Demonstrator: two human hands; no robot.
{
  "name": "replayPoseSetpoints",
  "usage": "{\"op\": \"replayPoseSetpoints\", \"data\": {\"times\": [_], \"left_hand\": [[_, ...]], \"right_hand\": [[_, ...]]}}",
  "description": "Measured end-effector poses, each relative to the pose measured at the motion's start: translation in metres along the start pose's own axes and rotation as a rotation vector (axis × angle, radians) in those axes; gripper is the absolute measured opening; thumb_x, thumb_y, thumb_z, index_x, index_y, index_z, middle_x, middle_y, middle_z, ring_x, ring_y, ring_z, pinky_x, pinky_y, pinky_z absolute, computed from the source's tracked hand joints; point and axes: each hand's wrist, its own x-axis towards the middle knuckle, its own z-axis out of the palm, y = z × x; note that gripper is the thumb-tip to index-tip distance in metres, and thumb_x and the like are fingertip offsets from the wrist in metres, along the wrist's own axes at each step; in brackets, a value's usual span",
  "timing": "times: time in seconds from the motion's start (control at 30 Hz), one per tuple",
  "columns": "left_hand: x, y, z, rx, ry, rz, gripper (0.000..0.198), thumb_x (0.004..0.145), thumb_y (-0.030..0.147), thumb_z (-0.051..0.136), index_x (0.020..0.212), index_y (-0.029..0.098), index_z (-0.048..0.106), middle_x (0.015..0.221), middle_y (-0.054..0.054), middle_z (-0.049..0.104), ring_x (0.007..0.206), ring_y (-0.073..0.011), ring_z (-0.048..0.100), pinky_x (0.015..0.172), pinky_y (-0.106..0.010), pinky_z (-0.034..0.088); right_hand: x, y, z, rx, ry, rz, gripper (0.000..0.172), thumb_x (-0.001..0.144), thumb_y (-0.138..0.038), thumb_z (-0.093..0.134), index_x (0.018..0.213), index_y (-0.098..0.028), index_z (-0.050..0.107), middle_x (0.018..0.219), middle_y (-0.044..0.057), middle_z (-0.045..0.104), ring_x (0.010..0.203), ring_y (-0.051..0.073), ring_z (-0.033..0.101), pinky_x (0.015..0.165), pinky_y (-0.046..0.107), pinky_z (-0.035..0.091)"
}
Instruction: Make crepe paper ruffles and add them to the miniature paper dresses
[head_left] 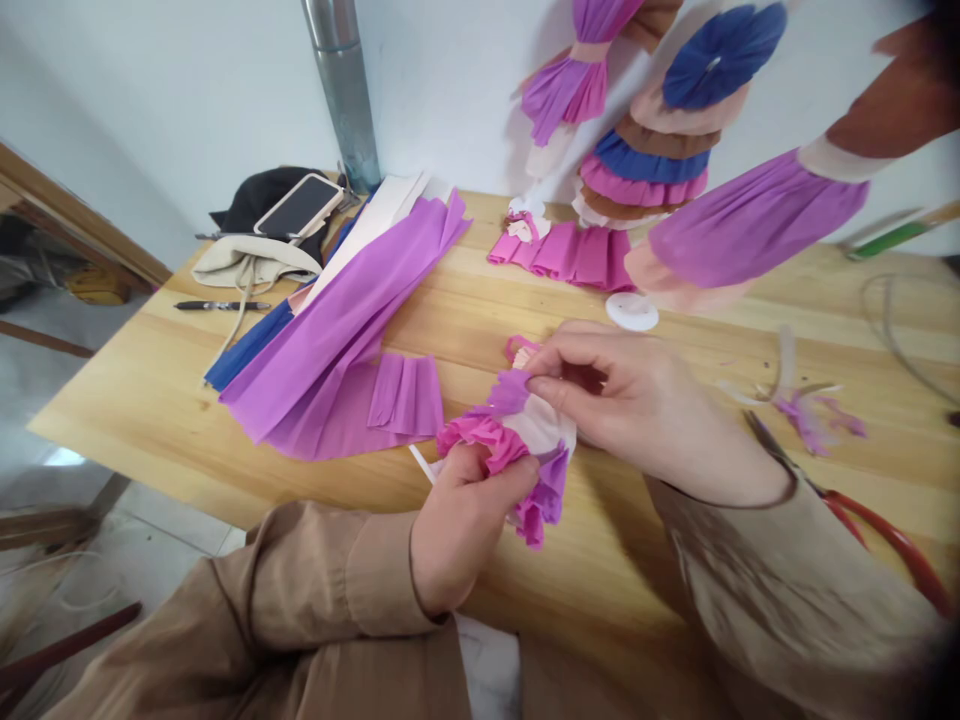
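Observation:
A ruffled crepe paper piece in white, pink and purple is held up between my two hands over the table. My left hand is closed on its pink ruffled edge, the thumb pressing on top. At its upper side, my right hand pinches the purple strip between thumb and forefinger. A small pink and cream gathered end sticks out past the right fingertips. Beside my left hand, a short pleated purple paper piece lies on the table. A thin white strip shows by my left hand.
Long purple crepe paper sheets lie at left, near a phone, a cloth pouch and a pen. Red-handled scissors rest near my right forearm. Pleated pink paper, a white disc and layered paper pieces are at the back.

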Motion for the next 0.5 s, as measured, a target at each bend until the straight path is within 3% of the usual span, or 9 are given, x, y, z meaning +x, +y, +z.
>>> {"op": "replayPoseSetpoints", "data": {"times": [0.17, 0.5], "left_hand": [[0.000, 0.001, -0.001, 0.053, -0.043, 0.009, 0.012, 0.071, 0.028, 0.070, 0.078, 0.019, 0.069, 0.079, 0.000, 0.067, 0.074, -0.0147, 0.057, 0.077, -0.029, 0.048], [-0.001, -0.002, -0.002, 0.046, -0.021, -0.019, 0.016, 0.069, 0.028, 0.072, 0.082, 0.019, 0.068, 0.075, -0.001, 0.064, 0.074, -0.0152, 0.058, 0.077, -0.030, 0.051]], "right_hand": [[0.010, 0.008, 0.004, -0.032, 0.026, -0.044, 0.013, 0.083, -0.018, 0.058, 0.071, -0.021, 0.063, 0.078, 0.004, 0.065, 0.075, 0.019, 0.061, 0.066, 0.033, 0.044], [0.033, -0.001, 0.001, -0.075, -0.043, -0.040, 0.014, 0.078, -0.012, 0.058, 0.067, -0.019, 0.064, 0.069, 0.000, 0.060, 0.062, 0.013, 0.052, 0.059, 0.029, 0.037]]}}
